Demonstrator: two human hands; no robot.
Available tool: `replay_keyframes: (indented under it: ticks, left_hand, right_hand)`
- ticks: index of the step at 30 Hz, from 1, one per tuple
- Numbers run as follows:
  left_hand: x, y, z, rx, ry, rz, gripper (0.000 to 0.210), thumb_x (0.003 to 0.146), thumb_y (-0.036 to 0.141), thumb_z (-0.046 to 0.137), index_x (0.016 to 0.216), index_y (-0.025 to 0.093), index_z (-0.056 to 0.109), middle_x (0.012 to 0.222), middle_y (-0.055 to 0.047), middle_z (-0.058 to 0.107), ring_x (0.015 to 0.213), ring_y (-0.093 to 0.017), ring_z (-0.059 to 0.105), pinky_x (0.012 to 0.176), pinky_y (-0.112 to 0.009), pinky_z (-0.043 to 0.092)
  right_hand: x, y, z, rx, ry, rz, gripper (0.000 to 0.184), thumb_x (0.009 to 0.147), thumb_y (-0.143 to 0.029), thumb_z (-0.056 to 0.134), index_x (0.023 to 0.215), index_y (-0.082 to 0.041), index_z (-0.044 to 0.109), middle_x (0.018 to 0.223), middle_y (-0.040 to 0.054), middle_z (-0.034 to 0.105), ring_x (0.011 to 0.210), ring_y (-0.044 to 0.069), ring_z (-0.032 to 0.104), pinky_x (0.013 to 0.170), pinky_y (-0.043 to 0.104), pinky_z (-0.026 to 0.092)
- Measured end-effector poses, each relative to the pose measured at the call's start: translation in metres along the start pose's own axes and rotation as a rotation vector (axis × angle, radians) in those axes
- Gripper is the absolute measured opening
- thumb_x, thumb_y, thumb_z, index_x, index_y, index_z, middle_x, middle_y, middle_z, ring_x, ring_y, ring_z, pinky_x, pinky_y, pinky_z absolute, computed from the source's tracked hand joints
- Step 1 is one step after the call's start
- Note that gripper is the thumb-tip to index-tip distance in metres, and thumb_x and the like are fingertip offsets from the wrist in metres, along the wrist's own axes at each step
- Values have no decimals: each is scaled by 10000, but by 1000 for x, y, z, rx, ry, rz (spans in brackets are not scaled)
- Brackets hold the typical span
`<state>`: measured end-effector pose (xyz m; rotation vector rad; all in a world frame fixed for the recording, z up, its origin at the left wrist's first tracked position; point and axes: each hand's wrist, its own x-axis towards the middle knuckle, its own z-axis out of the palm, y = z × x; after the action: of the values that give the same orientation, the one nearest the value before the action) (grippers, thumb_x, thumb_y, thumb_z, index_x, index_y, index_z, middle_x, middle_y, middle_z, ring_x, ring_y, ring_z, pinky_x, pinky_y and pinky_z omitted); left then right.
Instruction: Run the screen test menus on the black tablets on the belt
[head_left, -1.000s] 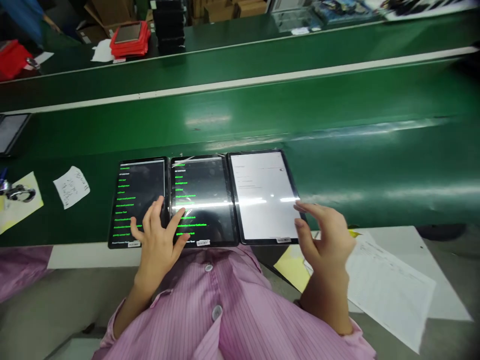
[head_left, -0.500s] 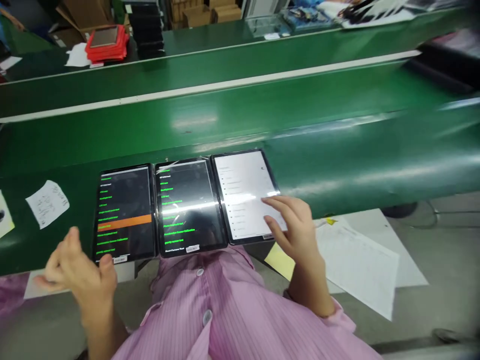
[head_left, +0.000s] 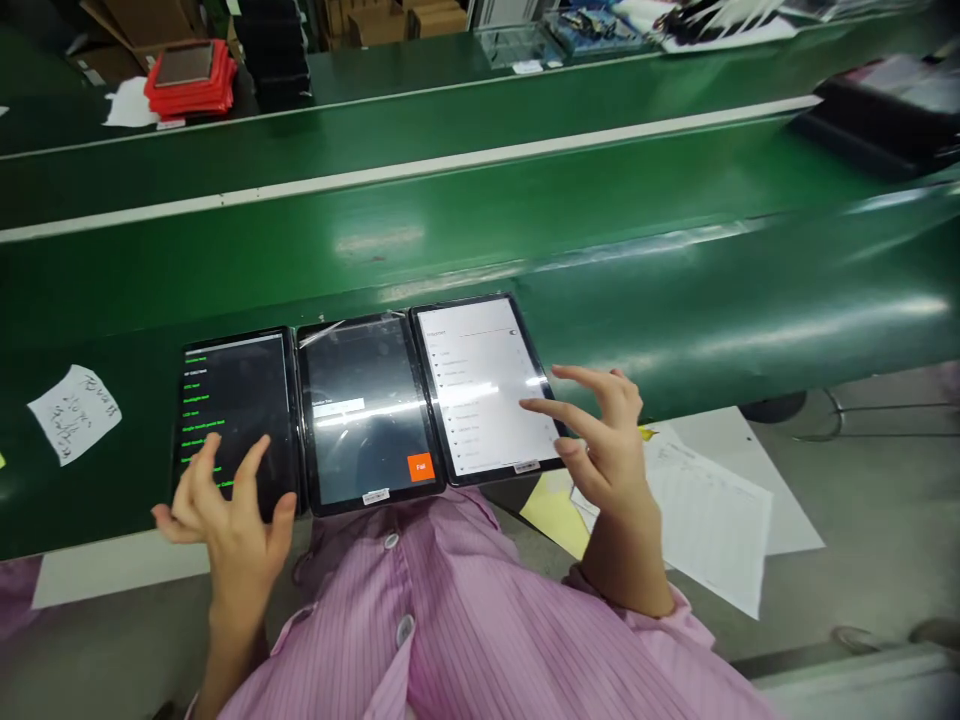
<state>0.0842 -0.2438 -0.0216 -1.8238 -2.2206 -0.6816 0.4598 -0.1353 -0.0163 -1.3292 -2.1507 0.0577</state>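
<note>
Three tablets lie side by side along the near edge of the green bench. Over the lower part of the left tablet (head_left: pixel 255 390), which shows green text lines on black, is my left hand (head_left: pixel 232 510), fingers spread; whether a fingertip touches the glass I cannot tell. The middle tablet (head_left: pixel 360 370) has a dark screen with a white bar and an orange "Fail" box. A white list page fills the right tablet (head_left: pixel 472 350). My right hand (head_left: pixel 611 450) is at its right edge, fingers apart, the index fingertip over the screen. Neither hand holds anything.
A handwritten note (head_left: pixel 75 413) lies on the left. Paper sheets (head_left: pixel 712 510) and a yellow sheet (head_left: pixel 555 515) sit below the bench edge at right. Beyond the pale rail (head_left: pixel 420 165) are a red stack (head_left: pixel 191 80) and a black stack (head_left: pixel 270 50). A dark bundle (head_left: pixel 885 115) is far right.
My left hand has moved right, over the left tablet, whose orange bar is gone. The middle screen switched from green text to the "Fail" page. My right hand has shifted slightly, its fingers more spread.
</note>
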Motion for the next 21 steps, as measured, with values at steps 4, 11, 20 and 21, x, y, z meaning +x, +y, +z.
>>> replay_keyframes:
  ticks: [4, 11, 20, 21]
  left_hand:
    - [7, 19, 4, -26, -89, 24, 692, 985, 644, 264, 1335, 163, 617, 1577, -213, 318, 1421, -427, 286, 1144, -690, 86]
    - [21, 50, 11, 27, -200, 74, 709, 981, 675, 258, 1405, 197, 565, 1590, -218, 312, 1396, -416, 327, 1104, -738, 32]
    - [29, 66, 16, 84, -249, 72, 591, 987, 638, 321, 1398, 301, 579, 1578, -196, 349, 1387, -404, 349, 1078, -764, 64]
    - [29, 63, 15, 96, -243, 65, 606, 984, 651, 306, 1403, 304, 574, 1578, -199, 345, 1383, -403, 353, 1076, -764, 68]
  right_hand:
    - [-5, -3, 5, -26, -28, 54, 492, 1008, -541, 304, 1148, -335, 727, 1354, 80, 517, 1226, 334, 467, 1101, 641, 258]
    - [5, -40, 28, -108, -224, -41, 395, 979, -543, 443, 1274, -394, 659, 1478, 55, 429, 1334, 338, 359, 1148, 650, 166]
    - [3, -25, 23, -63, -40, -24, 468, 971, -567, 432, 1369, -355, 559, 1466, 103, 426, 1301, 391, 405, 1114, 707, 167]
    - [2, -21, 22, -58, -25, -11, 477, 970, -563, 434, 1381, -348, 547, 1459, 114, 429, 1293, 404, 411, 1106, 717, 173]
